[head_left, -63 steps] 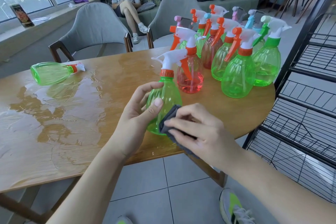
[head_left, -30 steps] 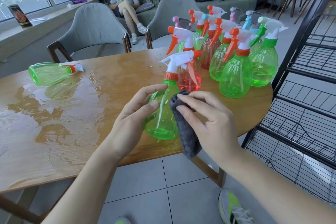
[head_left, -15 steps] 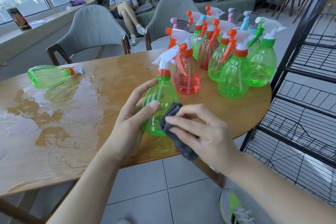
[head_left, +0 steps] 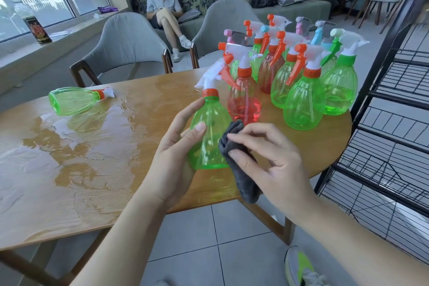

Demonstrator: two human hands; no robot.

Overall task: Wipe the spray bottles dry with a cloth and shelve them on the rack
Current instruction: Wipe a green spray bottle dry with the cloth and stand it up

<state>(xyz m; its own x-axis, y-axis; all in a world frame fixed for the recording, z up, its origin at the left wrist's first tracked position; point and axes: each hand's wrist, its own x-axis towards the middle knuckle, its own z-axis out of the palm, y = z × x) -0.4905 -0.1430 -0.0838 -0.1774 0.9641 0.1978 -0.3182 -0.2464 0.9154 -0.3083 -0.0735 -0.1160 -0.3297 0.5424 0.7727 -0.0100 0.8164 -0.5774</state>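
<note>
Hands at work over a wet wooden table (head_left: 97, 193): seen from the head camera, the person's left hand (head_left: 173, 160) grips a green spray bottle (head_left: 210, 137) with an orange collar and white trigger, fingers curled round its left side and thumb pressed on its front. The bottle is held roughly upright near the table's front edge; whether its base touches the wood cannot be told. The right hand (head_left: 267, 165) pinches a dark grey cloth (head_left: 241, 169) between thumb and fingers and holds it against the bottle's right flank, the cloth's lower end hanging past the table edge.

Just behind the held bottle stands a red bottle (head_left: 243, 100). A cluster of other bottles (head_left: 304, 97), mostly green with orange, green, blue or pink triggers, crowds the table's far right end. One more green bottle lying on its side (head_left: 72, 101) rests toward the table's far left, at the edge of a wide puddle (head_left: 76, 146) spread over that half of the top.

A black wire rack (head_left: 394, 123) stands right of the table. Two grey chairs (head_left: 125, 44) face the table's far side, and behind them a seated person (head_left: 164, 14) occupies a sofa. Below the table, a shoe (head_left: 299, 267) shows on the tiled floor.
</note>
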